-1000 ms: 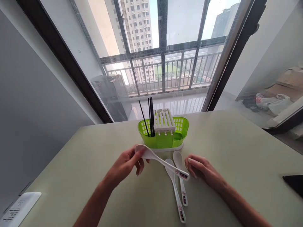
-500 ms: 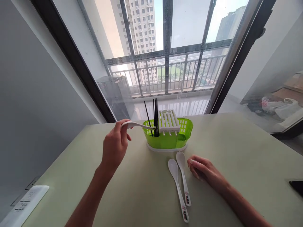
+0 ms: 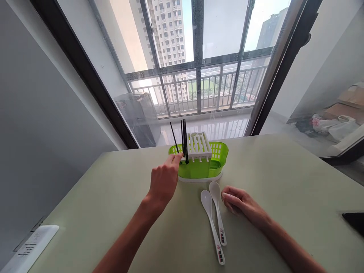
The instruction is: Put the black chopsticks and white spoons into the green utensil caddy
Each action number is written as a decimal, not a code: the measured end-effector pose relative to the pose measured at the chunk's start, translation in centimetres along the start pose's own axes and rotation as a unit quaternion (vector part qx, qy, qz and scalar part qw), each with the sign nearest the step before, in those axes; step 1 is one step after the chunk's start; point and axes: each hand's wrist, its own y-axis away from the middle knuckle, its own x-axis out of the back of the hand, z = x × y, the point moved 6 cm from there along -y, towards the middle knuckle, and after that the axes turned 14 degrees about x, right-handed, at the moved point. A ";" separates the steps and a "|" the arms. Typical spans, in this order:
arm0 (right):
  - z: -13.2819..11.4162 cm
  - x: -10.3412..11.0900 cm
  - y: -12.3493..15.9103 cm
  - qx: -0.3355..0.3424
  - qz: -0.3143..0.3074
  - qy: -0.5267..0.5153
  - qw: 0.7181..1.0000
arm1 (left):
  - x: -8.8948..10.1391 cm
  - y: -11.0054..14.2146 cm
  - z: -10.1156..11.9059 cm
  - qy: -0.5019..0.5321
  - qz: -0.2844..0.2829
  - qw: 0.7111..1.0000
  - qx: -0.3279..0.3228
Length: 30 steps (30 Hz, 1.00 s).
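Observation:
My left hand (image 3: 166, 176) reaches to the left compartment of a green utensil holder (image 3: 200, 170). Its fingers are closed on a white spoon (image 3: 183, 159), of which only a small white part shows; the hand hides the rest. Several black chopsticks (image 3: 184, 138) stand upright in that compartment, one leaning left. In front of the holder, two more white spoons lie side by side: the nearer spoon (image 3: 207, 199) and the farther spoon (image 3: 215, 191). My right hand (image 3: 239, 201) rests on the table just right of them, fingers curled in and nothing visible in them.
A white slotted rack (image 3: 200, 146) with small hooks covers the holder's middle. The pale table (image 3: 278, 182) meets a glass door behind. At the left edge lies a white printed object (image 3: 35, 242); a dark object (image 3: 354, 222) lies at the right edge.
My left hand has moved right and forward with the spoon, from beside the holder to over its left compartment. My right hand and the two lying spoons have stayed in place.

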 end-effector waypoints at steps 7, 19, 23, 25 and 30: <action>-0.1 -0.2 -0.2 0.002 -0.008 0.003 1.000 | -0.1 1.2 -0.2 0.014 -0.033 0.999 -0.008; 0.1 -0.2 -0.1 0.005 -0.006 -0.001 1.000 | -2.5 5.1 -3.9 0.247 0.029 0.966 0.069; -0.1 -0.1 -0.1 0.015 0.000 -0.004 1.000 | -6.7 6.6 -1.1 0.226 -0.160 0.960 0.035; 0.0 0.0 -0.1 0.015 0.000 -0.005 1.000 | -8.1 7.0 0.4 0.234 -0.215 0.948 0.027; 0.3 -0.1 -0.1 0.016 -0.004 -0.024 1.000 | -9.7 6.6 2.7 0.245 -0.236 0.941 -0.005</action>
